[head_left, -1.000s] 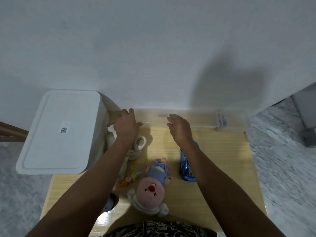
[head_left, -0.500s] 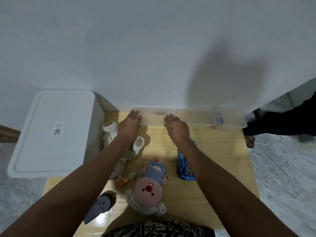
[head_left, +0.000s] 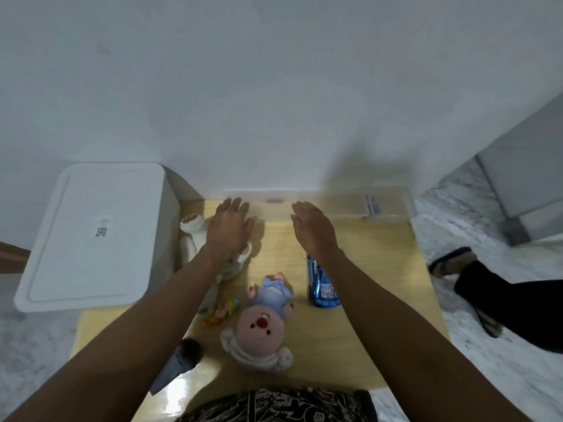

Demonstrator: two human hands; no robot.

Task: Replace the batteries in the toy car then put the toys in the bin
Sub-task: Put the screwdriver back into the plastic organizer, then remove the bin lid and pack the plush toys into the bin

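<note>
A blue toy car [head_left: 322, 287] lies on the wooden table [head_left: 374, 269], partly under my right forearm. A pink plush doll in a blue outfit [head_left: 264, 318] lies mid-table. A white plush toy [head_left: 195, 236] and a small orange figure [head_left: 222, 312] lie at the left. My left hand [head_left: 230, 229] hovers with straight fingers over the white plush. My right hand [head_left: 313, 226] is flat and holds nothing, just in front of a clear plastic box [head_left: 335, 204] against the wall. Neither hand touches the box.
A white lidded bin [head_left: 91, 236] stands left of the table. A dark grey object [head_left: 178, 365] lies at the table's near left edge. Another person's leg and sandalled foot [head_left: 451, 264] are on the marble floor at the right.
Both hands have drawn back slightly from the clear box toward me. The other person's leg has come further into view at the right.
</note>
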